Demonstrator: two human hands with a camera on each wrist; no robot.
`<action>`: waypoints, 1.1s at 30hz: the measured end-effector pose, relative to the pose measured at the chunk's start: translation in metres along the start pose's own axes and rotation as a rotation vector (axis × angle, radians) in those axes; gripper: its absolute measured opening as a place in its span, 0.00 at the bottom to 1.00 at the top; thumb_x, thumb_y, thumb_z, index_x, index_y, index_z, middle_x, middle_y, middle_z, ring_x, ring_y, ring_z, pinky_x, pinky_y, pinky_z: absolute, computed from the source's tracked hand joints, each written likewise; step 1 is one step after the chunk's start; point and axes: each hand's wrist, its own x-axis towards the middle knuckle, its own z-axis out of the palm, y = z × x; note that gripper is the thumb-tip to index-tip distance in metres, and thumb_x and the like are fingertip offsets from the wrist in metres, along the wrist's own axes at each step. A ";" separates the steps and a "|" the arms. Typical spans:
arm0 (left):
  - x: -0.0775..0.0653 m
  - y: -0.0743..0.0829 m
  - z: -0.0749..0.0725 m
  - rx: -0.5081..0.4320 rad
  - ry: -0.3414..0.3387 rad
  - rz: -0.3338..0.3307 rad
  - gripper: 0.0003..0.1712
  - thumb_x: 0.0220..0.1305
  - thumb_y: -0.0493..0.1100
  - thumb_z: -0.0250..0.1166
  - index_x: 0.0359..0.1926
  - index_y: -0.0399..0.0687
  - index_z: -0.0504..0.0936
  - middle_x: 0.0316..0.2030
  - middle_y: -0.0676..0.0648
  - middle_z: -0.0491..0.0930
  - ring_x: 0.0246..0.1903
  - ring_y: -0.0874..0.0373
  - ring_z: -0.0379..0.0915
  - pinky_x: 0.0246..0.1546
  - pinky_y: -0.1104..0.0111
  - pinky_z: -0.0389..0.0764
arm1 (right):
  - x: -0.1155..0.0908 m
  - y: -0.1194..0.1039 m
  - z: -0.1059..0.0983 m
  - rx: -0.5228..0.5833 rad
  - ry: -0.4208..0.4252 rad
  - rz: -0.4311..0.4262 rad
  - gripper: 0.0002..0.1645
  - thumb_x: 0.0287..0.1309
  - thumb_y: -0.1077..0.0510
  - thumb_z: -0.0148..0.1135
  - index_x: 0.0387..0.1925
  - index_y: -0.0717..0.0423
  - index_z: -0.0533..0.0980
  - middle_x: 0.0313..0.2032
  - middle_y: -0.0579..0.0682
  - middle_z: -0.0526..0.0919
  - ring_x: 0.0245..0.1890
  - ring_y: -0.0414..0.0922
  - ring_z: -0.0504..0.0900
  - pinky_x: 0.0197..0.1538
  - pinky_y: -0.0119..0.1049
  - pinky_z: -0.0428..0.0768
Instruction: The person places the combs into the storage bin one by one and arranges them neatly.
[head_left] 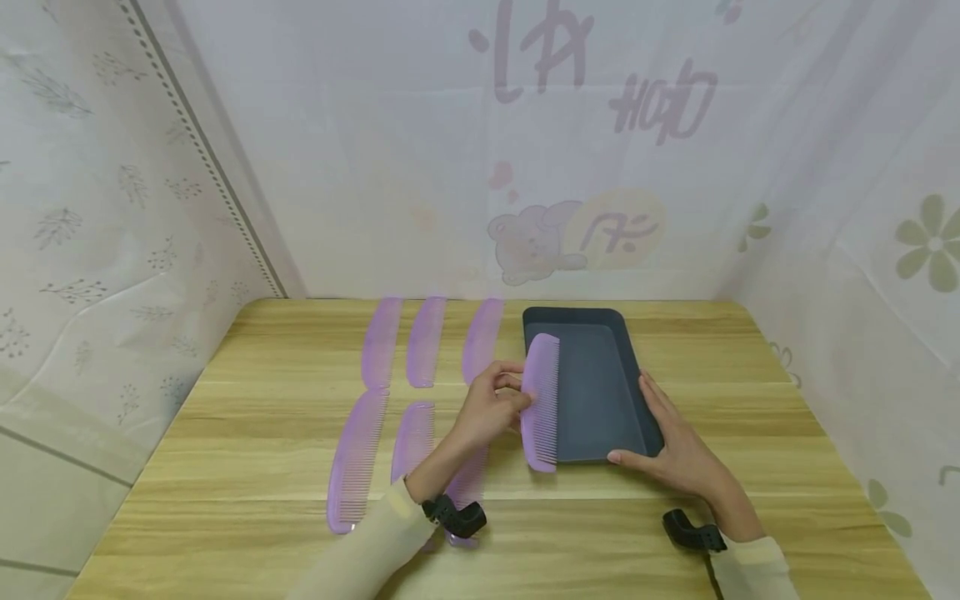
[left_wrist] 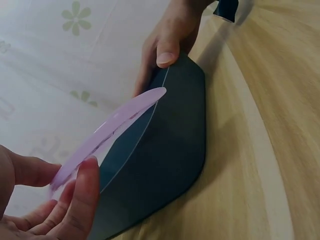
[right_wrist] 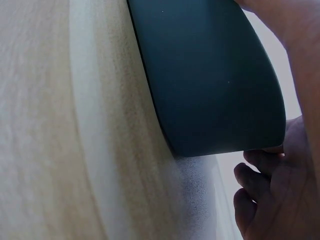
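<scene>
Comb [head_left: 542, 408] between fingertips [left_wrist: 88, 170] of left grip [head_left: 490, 408]

Left arm [head_left: 367, 537]: one, pale-sleeved, forearm slanting up and rightward across the head view; left wrist [head_left: 429, 481] showing past the cuff; left hand [head_left: 489, 410] in a pinch, thumb [left_wrist: 32, 170] opposed to the fingers [left_wrist: 80, 195], which bend inward. Right arm [head_left: 753, 571]: one, likewise pale-sleeved, forearm slanting up and leftward; right wrist [head_left: 735, 507] showing past the cuff; right hand [head_left: 681, 443] with fingers lying close together and pointing away from the body, its thumb spread apart from them and pointing leftward. Hands: two, not touching each other
</scene>
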 end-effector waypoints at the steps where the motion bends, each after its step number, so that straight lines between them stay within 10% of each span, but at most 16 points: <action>1: 0.002 0.000 0.001 -0.001 -0.002 -0.003 0.27 0.64 0.32 0.67 0.63 0.41 0.73 0.42 0.40 0.80 0.24 0.59 0.80 0.31 0.51 0.88 | 0.000 0.000 0.000 0.000 0.000 0.001 0.76 0.49 0.38 0.79 0.83 0.48 0.36 0.83 0.56 0.37 0.81 0.66 0.43 0.69 0.79 0.56; 14: 0.020 0.013 0.022 0.014 0.028 -0.013 0.25 0.66 0.34 0.66 0.64 0.40 0.73 0.42 0.38 0.83 0.22 0.58 0.78 0.23 0.68 0.86 | 0.000 0.000 0.000 0.011 0.018 -0.027 0.76 0.48 0.40 0.80 0.83 0.50 0.38 0.83 0.57 0.39 0.81 0.66 0.43 0.69 0.78 0.56; 33: 0.057 0.020 0.050 -0.041 -0.010 -0.077 0.26 0.66 0.33 0.64 0.64 0.35 0.72 0.40 0.38 0.86 0.28 0.57 0.82 0.26 0.64 0.88 | 0.001 -0.002 0.000 0.028 0.012 -0.015 0.76 0.49 0.40 0.81 0.83 0.50 0.38 0.83 0.58 0.39 0.80 0.68 0.44 0.69 0.78 0.56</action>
